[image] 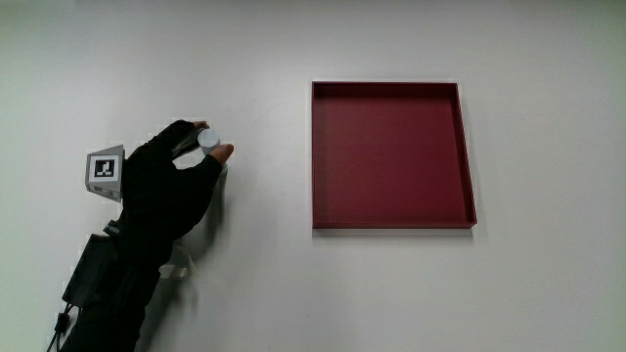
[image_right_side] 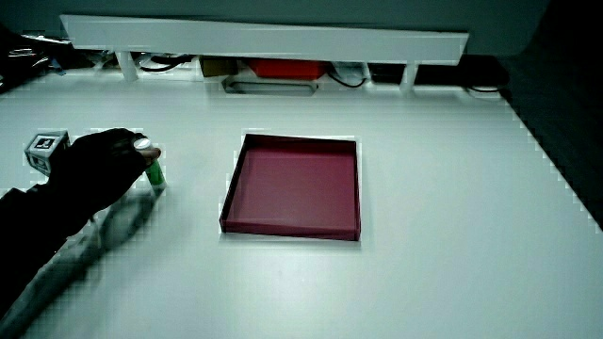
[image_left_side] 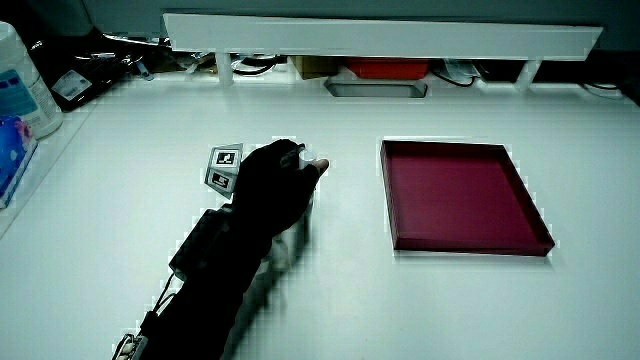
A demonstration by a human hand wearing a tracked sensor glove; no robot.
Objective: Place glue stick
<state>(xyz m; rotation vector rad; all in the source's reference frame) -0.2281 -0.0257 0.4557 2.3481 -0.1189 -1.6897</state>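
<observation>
The glue stick (image: pixel 209 140) stands upright on the white table beside the dark red tray (image: pixel 395 223); its white cap shows in the main view. In a side view the glue stick (image_right_side: pixel 154 172) shows a green body under the white cap. The hand (image: pixel 191 156) in the black glove has its fingertips closed around the cap. In both side views the hand (image_left_side: pixel 285 170) (image_right_side: pixel 118 155) stays over the stick, apart from the tray (image_left_side: pixel 470 243) (image_right_side: pixel 292 230). The patterned cube (image: pixel 105 169) sits on the hand's back.
A low white partition (image_left_side: pixel 380 38) runs along the table's edge farthest from the person, with cables and a red box under it. Plastic bottles (image_left_side: pixel 22 85) stand at the table's edge in a side view. The tray holds nothing.
</observation>
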